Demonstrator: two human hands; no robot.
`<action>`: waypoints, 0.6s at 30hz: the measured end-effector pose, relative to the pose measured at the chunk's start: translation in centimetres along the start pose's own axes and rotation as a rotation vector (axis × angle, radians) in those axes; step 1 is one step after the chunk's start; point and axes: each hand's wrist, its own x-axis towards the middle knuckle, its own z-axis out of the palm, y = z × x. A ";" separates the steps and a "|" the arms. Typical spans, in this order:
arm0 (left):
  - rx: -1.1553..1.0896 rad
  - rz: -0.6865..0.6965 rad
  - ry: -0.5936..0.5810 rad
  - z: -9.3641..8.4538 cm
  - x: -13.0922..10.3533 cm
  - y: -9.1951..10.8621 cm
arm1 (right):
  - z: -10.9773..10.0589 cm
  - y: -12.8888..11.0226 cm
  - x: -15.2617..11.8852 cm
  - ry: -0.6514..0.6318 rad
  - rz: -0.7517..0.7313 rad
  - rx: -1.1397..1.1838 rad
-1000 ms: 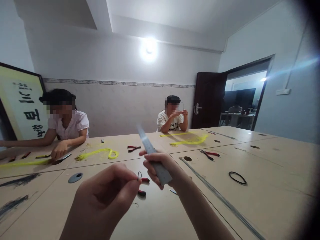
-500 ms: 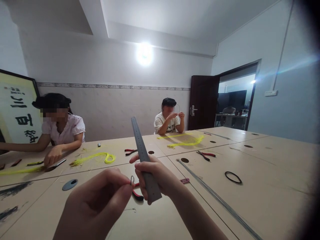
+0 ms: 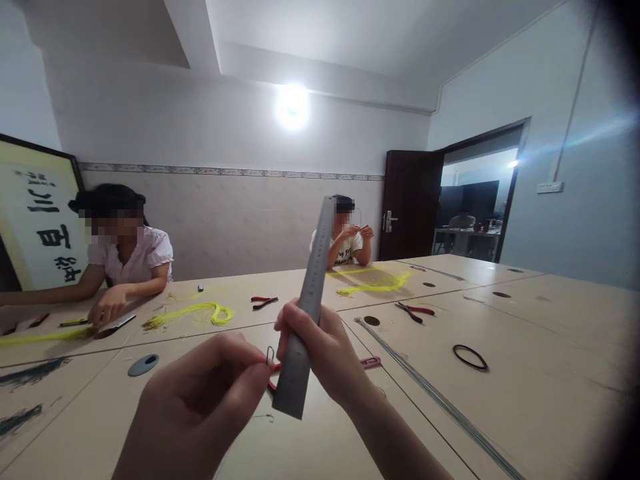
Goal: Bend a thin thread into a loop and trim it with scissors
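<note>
My left hand [image 3: 200,400] is closed, with thumb and forefinger pinching a small bent wire loop [image 3: 270,353] that sticks up from the fingertips. Just right of it, my right hand [image 3: 327,350] is wrapped around a steel ruler [image 3: 294,383]. The ruler stands tilted, its top leaning right and away from me, its lower end close beside the loop. A gap shows between the ruler's edge and the loop. Behind the hands lie red-handled pliers [image 3: 273,385], mostly hidden. A thin wire with a hooked end [image 3: 271,419] rests on the table below.
Long grey wires [image 3: 425,377] run across the table at right, near pliers [image 3: 415,312] and a black ring [image 3: 470,357]. Yellow strands [image 3: 220,313] and more pliers [image 3: 264,303] lie beyond. Two people [image 3: 133,247] sit opposite, and dark wire bundles [image 3: 30,373] lie at left.
My right hand has turned the ruler, so its top swung from leaning left to leaning right and its lower end moved left. My left hand still pinches the wire loop, shifted slightly right.
</note>
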 end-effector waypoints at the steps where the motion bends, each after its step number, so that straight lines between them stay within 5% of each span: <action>1: 0.001 -0.014 0.008 0.0 0.0 0.1 | 0.1 -0.1 -0.3 0.020 -0.025 0.008; 11: -0.180 -0.070 -0.124 -0.1 0.6 0.1 | -0.7 -2.7 -3.2 -0.053 -0.300 0.095; 15: -0.158 -0.060 -0.150 -0.1 0.5 0.5 | -0.6 -2.9 -4.0 0.049 -0.304 0.000; 18: -0.161 -0.048 -0.167 -0.1 0.4 0.8 | -0.5 -2.9 -4.2 0.011 -0.289 0.001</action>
